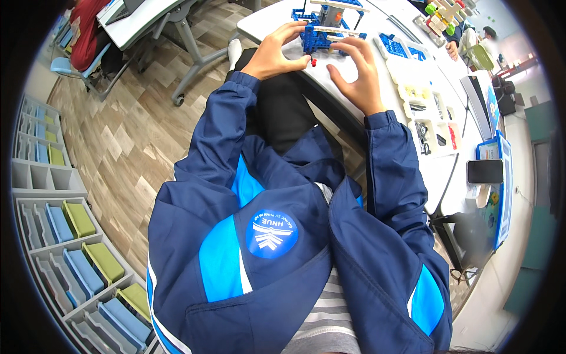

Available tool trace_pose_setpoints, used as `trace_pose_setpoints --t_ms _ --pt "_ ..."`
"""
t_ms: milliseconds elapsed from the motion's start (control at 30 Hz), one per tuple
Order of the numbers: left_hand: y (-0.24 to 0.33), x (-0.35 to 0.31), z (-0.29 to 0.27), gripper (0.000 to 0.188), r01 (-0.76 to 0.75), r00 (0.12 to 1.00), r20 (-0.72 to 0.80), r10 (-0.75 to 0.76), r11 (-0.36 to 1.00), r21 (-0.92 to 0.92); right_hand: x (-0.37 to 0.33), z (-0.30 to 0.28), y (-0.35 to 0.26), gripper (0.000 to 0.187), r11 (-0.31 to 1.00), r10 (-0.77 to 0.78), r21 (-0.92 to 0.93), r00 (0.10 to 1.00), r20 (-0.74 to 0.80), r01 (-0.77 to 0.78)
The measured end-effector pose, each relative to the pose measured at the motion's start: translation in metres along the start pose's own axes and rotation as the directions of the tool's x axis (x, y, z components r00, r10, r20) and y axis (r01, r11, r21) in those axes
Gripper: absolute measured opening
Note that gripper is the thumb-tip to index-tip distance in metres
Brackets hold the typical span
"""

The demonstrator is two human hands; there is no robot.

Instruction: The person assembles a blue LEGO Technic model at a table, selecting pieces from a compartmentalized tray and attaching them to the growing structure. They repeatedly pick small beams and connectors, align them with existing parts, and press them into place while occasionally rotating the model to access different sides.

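A blue and white building-brick model [321, 38] with a grey block in its upper part stands near the edge of the white table [259, 23]. My left hand [276, 54] holds the model's left side, fingers at its upper corner and thumb low by its base. To the right of the model is my right hand [358, 74], open, thumb and fingers apart. Its fingertips come close to a white beam; whether they touch it I cannot tell. A small red piece [313, 62] shows just below the model, between my two thumbs.
A white sorting tray [407, 74] with blue, yellow, black and red parts lies to the right. Beyond it are a phone [485, 171] and a blue-edged box [502, 189]. Another person's hand [451, 50] rests at the far right. Shelves with bins [79, 219] stand left.
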State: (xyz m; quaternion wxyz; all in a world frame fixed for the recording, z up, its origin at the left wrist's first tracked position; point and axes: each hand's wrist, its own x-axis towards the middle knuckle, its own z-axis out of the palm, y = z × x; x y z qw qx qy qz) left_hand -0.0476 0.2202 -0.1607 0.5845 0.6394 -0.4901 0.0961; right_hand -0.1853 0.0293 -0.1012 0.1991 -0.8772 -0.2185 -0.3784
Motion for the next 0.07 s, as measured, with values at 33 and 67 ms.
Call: trace_pose_setpoints --t_ms 33,67 --pt "0.0001 -0.0004 0.0006 0.067 -0.007 1.0 0.0 0.007 1.0 -0.02 0.0001 0.0017 0.0017 0.042 0.998 0.02 0.055 0.998 0.064 -0.023" --pt "0.0003 -0.0013 -0.0003 0.067 -0.009 1.0 0.016 0.009 1.0 -0.016 -0.0009 0.0033 0.0024 0.04 0.999 0.012 0.036 0.997 0.082 -0.015"
